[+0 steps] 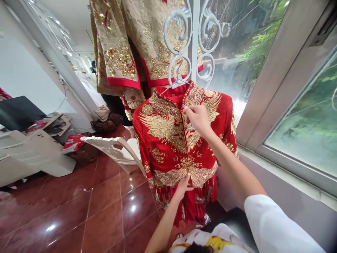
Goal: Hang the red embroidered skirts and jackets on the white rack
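A red jacket (168, 140) with gold embroidered phoenixes hangs on a hanger from a white scrolled metal stand (194, 42). My right hand (198, 117) pinches the front closure high on the chest, just below the collar. My left hand (183, 186) grips the jacket's bottom hem at the centre seam, fingers curled on the cloth. A red fringed skirt hangs below the hem.
A gold and red embroidered garment (126, 45) hangs higher on the stand. A white plastic chair (116, 149) stands left of the jacket on the red tiled floor (79, 211). A white desk with papers (31, 147) lies at far left. Large windows (302, 123) run along the right.
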Available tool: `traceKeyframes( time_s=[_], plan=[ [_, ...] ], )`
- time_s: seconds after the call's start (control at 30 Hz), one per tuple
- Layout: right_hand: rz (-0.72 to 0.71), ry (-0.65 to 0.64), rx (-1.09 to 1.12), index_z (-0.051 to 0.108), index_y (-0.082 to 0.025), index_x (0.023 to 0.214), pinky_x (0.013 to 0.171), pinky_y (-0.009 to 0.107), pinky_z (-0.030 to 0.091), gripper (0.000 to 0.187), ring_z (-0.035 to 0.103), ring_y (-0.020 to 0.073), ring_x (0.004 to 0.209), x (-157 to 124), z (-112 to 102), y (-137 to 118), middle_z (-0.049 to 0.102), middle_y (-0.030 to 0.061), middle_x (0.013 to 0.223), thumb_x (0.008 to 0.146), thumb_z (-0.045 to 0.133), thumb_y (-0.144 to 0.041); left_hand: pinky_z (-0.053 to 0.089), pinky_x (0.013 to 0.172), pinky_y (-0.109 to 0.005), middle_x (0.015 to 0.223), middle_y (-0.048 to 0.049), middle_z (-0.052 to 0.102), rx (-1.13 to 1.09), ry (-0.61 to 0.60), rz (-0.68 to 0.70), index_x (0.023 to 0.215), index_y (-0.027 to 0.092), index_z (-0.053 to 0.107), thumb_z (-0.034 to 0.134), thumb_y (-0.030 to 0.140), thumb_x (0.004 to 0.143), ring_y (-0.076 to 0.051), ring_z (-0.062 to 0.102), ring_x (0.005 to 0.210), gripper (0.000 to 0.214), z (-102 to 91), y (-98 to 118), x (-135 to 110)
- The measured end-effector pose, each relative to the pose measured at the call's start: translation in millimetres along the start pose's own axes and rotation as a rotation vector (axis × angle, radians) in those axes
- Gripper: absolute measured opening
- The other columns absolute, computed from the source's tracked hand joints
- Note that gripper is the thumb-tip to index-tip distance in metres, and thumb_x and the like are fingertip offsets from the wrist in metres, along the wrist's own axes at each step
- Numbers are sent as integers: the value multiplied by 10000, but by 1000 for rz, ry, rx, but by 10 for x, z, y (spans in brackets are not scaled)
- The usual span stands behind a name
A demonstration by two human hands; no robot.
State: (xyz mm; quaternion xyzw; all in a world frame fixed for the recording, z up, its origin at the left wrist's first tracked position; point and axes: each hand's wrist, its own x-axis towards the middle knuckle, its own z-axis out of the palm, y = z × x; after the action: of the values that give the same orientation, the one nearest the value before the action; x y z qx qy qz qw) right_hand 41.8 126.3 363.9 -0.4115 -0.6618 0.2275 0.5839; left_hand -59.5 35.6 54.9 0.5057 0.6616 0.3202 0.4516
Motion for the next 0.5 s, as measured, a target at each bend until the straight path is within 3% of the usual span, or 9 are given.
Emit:
traceKeyframes(
  time_s=[0.07, 0.1, 0.13, 0.17, 0.23, 0.3, 0.33, 0.4, 0.5],
  plan=[
    [-127, 179, -191, 618, -156, 657, 608, 291, 354, 250, 456, 126, 552, 72, -281, 151, 577, 25, 596, 830, 496, -288, 512, 520, -333, 478, -29, 560, 45, -149, 64, 492, 243, 626, 637, 510, 706, -224, 618, 503, 342, -373, 224, -104],
    [-192, 264, -296, 648, -159, 774, 645, 307, 377, 207, 492, 144, 619, 141, -436, 237, 611, 44, 694, 833, 503, -295, 525, 552, -351, 498, -21, 580, 129, -297, 194, 514, 247, 634, 658, 483, 697, -224, 621, 521, 300, -600, 398, -164],
    [-252, 323, -395, 657, -169, 905, 695, 330, 400, 209, 527, 168, 706, 227, -588, 328, 636, 65, 808, 833, 516, -305, 537, 594, -369, 566, -19, 624, 175, -262, 358, 585, 262, 658, 613, 473, 744, -223, 631, 570, 268, -841, 612, -222],
    [-302, 342, -475, 642, -185, 1023, 757, 359, 414, 261, 546, 195, 808, 323, -727, 424, 643, 85, 924, 830, 533, -322, 548, 661, -386, 685, -25, 671, 194, -123, 498, 709, 277, 678, 544, 457, 806, -226, 649, 662, 244, -1086, 856, -269],
    [-367, 278, -575, 590, -210, 1175, 869, 417, 403, 387, 526, 240, 979, 511, -932, 613, 614, 107, 1101, 822, 566, -366, 508, 878, -433, 985, -67, 686, 260, 393, 766, 946, 262, 669, 517, 404, 843, -248, 632, 953, 232, -1538, 1372, -286],
    [-395, 160, -621, 558, -215, 1242, 911, 447, 390, 456, 509, 255, 1038, 639, -1019, 772, 596, 110, 1170, 829, 565, -407, 306, 1079, -545, 1347, -131, 506, 442, 769, 883, 1203, 218, 576, 641, 411, 762, -332, 379, 1309, 487, -1878, 1811, -157],
    [-393, 111, -625, 558, -215, 1250, 908, 447, 395, 454, 519, 251, 1024, 668, -1024, 829, 606, 105, 1165, 843, 549, -415, 225, 1102, -585, 1433, -148, 406, 521, 848, 883, 1287, 200, 512, 679, 411, 732, -356, 245, 1379, 617, -1995, 1969, -39],
    [-383, 84, -618, 589, -229, 1223, 892, 431, 407, 397, 542, 234, 986, 658, -983, 890, 637, 85, 1125, 879, 500, -406, 158, 1121, -589, 1497, -141, 300, 632, 863, 923, 1344, 198, 456, 676, 389, 746, -346, 139, 1415, 665, -2124, 2146, 252],
    [-393, 199, -617, 633, -262, 1161, 912, 424, 396, 339, 550, 220, 1009, 520, -874, 888, 650, 51, 1130, 932, 403, -360, 195, 1146, -497, 1476, -117, 354, 598, 879, 998, 1255, 194, 552, 536, 351, 859, -276, 192, 1414, 426, -2112, 2166, 599]
  ],
)
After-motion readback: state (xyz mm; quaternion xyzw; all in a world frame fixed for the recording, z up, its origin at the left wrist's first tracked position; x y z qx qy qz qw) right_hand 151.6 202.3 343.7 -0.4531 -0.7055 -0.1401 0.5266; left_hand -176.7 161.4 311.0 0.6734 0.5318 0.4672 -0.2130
